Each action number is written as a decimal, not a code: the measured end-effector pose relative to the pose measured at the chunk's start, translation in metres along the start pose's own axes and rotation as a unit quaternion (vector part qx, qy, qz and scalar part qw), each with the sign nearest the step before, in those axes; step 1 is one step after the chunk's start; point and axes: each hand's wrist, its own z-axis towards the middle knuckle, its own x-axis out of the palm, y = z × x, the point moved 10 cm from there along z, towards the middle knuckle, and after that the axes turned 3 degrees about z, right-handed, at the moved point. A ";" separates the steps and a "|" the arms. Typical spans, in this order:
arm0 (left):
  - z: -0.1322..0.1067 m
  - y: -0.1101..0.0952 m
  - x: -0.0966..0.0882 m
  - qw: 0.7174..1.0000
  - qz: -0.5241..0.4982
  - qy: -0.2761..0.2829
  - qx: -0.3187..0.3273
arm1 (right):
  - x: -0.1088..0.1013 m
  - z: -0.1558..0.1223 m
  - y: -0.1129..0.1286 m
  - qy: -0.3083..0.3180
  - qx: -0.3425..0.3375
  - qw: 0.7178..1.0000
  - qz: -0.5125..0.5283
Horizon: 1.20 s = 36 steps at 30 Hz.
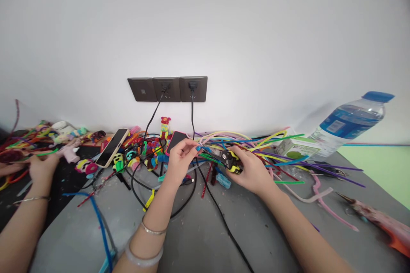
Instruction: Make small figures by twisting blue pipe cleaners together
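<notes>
Thumb and fingertips of my left hand (pixel 182 160) pinch a small piece of blue pipe cleaner (pixel 201 148). My right hand (pixel 251 170) is wrapped round black-and-yellow pliers (pixel 231 161), whose jaws point left towards the blue piece. Whether the jaws touch it I cannot tell. Behind and beside the right hand lies a loose bundle of many-coloured pipe cleaners (pixel 272 140). A fuzzy light-blue piece (pixel 223 180) rests on the grey table just under the pliers.
Black cables (pixel 221 213) run from the wall sockets (pixel 166 89) across the table. A phone (pixel 112 147) and several fuzzy figures (pixel 118 163) lie left. Another person's hand (pixel 43 168) works at far left. Right stand a water bottle (pixel 352 121), a box (pixel 297 147) and a glue gun (pixel 374 217).
</notes>
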 end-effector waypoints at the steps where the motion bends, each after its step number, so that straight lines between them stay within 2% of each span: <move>1: 0.000 0.000 0.000 1.000 -0.001 -0.001 -0.001 | 0.000 0.000 0.000 -0.001 0.002 1.000 -0.004; 11: 0.001 0.005 0.000 1.000 0.002 0.010 0.007 | 0.005 -0.002 -0.001 0.025 0.023 0.999 -0.006; 20: 0.002 0.009 -0.003 1.000 -0.007 -0.006 0.001 | 0.010 -0.003 -0.001 0.023 0.013 1.000 -0.017; 29: 0.001 0.004 -0.003 1.000 0.004 -0.001 0.000 | 0.004 -0.003 0.004 0.017 0.009 1.000 0.016; 36: 0.002 -0.002 0.000 1.000 -0.001 0.012 0.012 | 0.002 -0.001 0.009 0.041 0.013 0.998 0.049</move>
